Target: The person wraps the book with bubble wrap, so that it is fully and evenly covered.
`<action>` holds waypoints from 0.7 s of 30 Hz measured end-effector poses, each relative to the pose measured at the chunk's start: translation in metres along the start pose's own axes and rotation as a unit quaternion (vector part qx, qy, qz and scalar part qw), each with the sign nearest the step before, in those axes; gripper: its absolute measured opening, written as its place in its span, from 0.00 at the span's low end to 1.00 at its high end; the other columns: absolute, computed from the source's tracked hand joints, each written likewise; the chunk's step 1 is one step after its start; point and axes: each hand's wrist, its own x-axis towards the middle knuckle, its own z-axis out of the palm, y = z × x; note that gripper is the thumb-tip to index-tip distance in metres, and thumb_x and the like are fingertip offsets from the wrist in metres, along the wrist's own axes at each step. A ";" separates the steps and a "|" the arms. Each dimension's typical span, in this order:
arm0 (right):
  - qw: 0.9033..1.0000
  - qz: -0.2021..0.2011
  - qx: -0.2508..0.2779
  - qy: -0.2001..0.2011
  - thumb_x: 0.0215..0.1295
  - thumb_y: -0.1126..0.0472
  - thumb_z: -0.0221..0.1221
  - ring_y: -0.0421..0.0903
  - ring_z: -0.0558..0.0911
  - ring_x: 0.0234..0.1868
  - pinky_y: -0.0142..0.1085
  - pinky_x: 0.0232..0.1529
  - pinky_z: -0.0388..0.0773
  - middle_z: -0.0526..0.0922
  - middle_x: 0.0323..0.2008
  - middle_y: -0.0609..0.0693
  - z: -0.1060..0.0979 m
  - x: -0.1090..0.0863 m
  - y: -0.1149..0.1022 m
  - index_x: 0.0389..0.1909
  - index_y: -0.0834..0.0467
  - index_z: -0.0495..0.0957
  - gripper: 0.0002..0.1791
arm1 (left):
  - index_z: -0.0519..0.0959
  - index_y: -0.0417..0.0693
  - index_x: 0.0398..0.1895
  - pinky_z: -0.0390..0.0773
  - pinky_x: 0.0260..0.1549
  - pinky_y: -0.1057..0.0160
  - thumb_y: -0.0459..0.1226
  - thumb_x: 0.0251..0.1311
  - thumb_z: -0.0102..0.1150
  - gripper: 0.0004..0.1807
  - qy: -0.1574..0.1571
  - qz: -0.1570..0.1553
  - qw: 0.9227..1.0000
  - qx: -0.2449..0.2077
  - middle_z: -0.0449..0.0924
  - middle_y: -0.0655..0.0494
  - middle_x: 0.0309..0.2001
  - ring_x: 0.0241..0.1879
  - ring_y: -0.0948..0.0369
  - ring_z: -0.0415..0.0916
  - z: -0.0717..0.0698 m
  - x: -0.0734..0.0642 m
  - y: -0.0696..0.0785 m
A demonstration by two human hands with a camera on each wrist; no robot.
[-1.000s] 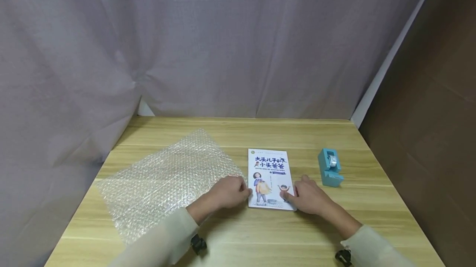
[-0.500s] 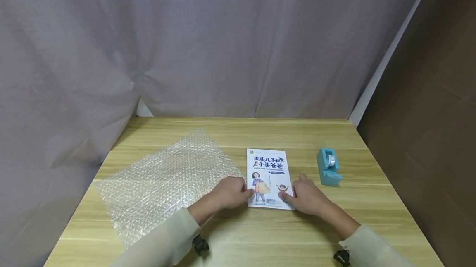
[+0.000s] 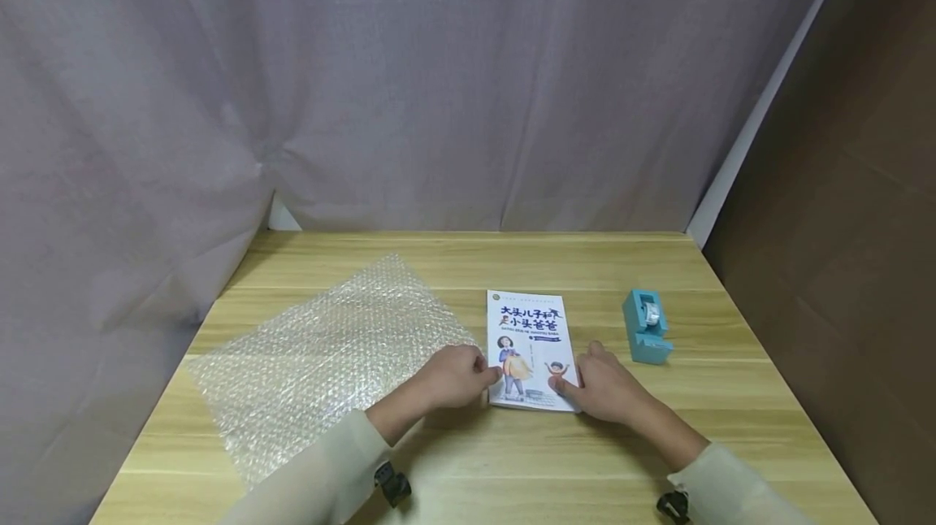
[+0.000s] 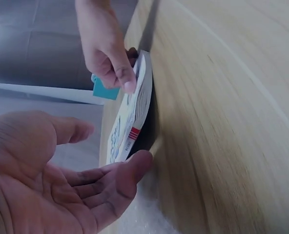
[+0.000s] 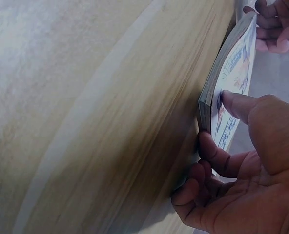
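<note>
The book (image 3: 522,354) is just right of the wrap (image 3: 329,346). The right grip (image 3: 608,385) pinches it; the left grip (image 3: 452,379), nearer the wrap, is spread, so that loose side might slip and flop.

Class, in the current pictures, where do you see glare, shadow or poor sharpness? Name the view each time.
Head view: bright glints on the bubble wrap, soft shadows on the table; left wrist view: dark shadow under the raised edge of the book, its small print too soft to read; right wrist view: a pale wash over the upper-left corner, dark shadow beside the right hand.
</note>
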 end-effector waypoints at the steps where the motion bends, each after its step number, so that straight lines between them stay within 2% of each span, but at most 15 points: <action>1: 1.000 -0.002 0.001 0.002 0.76 0.39 0.67 0.48 0.69 0.34 0.39 0.34 0.66 0.71 0.34 0.52 0.000 0.000 0.000 0.25 0.56 0.78 0.27 | 0.85 0.48 0.35 0.78 0.30 0.63 0.51 0.76 0.65 0.17 -0.004 -0.004 1.000 -0.016 0.86 0.56 0.31 0.28 0.61 0.77 -0.001 -0.001 0.001; 6: 1.000 -0.012 0.003 0.011 0.75 0.39 0.67 0.48 0.70 0.34 0.40 0.35 0.68 0.72 0.33 0.52 0.000 -0.001 0.001 0.26 0.56 0.78 0.27 | 0.82 0.48 0.36 0.78 0.29 0.63 0.47 0.75 0.68 0.14 -0.017 -0.011 0.997 -0.080 0.91 0.52 0.30 0.27 0.60 0.80 -0.002 -0.003 0.003; 10: 1.000 -0.011 0.007 0.013 0.75 0.41 0.67 0.47 0.70 0.34 0.41 0.35 0.71 0.74 0.33 0.52 0.001 -0.002 0.002 0.29 0.58 0.79 0.25 | 0.82 0.47 0.38 0.79 0.32 0.63 0.44 0.71 0.72 0.11 -0.008 -0.015 0.996 -0.089 0.89 0.56 0.29 0.30 0.60 0.81 -0.001 -0.003 0.004; 13: 1.000 -0.003 0.010 0.010 0.76 0.42 0.67 0.46 0.71 0.35 0.41 0.36 0.72 0.75 0.33 0.52 0.002 -0.003 0.001 0.32 0.58 0.80 0.23 | 0.81 0.44 0.43 0.80 0.33 0.63 0.41 0.69 0.74 0.12 0.004 -0.012 0.995 -0.097 0.88 0.58 0.29 0.30 0.60 0.82 0.000 -0.002 0.005; 16: 1.000 0.006 0.017 0.009 0.76 0.44 0.66 0.46 0.73 0.35 0.41 0.35 0.72 0.77 0.31 0.50 0.001 -0.004 0.000 0.33 0.57 0.80 0.21 | 0.79 0.40 0.52 0.80 0.31 0.64 0.39 0.67 0.75 0.18 0.014 -0.009 0.994 -0.105 0.86 0.58 0.30 0.29 0.61 0.81 0.003 0.000 0.005; 21: 0.999 0.023 0.040 0.015 0.77 0.47 0.65 0.46 0.74 0.28 0.38 0.28 0.70 0.76 0.25 0.49 -0.001 -0.008 -0.003 0.30 0.56 0.76 0.20 | 0.72 0.34 0.69 0.80 0.27 0.66 0.36 0.64 0.78 0.34 0.015 -0.011 0.992 -0.124 0.84 0.56 0.28 0.26 0.59 0.83 0.006 0.003 0.007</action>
